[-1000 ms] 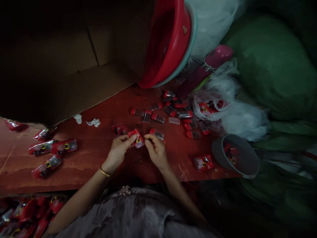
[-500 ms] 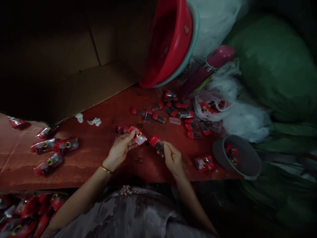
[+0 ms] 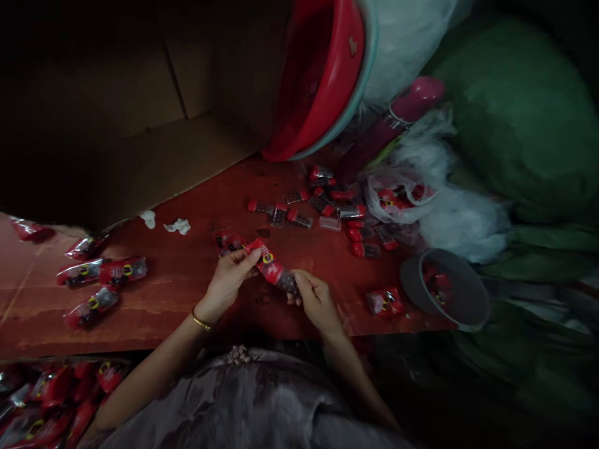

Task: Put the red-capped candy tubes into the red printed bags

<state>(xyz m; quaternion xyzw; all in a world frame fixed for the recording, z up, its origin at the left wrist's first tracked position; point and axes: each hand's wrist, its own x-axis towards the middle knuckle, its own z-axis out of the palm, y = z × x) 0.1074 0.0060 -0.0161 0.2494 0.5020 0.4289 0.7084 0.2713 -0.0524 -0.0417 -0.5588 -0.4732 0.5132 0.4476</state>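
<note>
My left hand pinches a small red printed plastic sleeve near its upper end. In my right hand is a small clear bottle with dark contents, gripped by its clear end. Its red-capped end is at the sleeve's open mouth and seems partly inside it. Just behind my left fingers lies a stack of flat red sleeves. Several similar red-capped bottles are scattered further back on the red table.
Sleeved bottles lie at the left, and more fill a box below. A cardboard box and red basin stand behind. To the right are a grey bucket, a red packet, a plastic bag and a purple flask.
My right hand has brought the bottle left to the sleeve, and its red end now meets the sleeve's mouth. My left hand stays nearly in place, still holding the sleeve.
</note>
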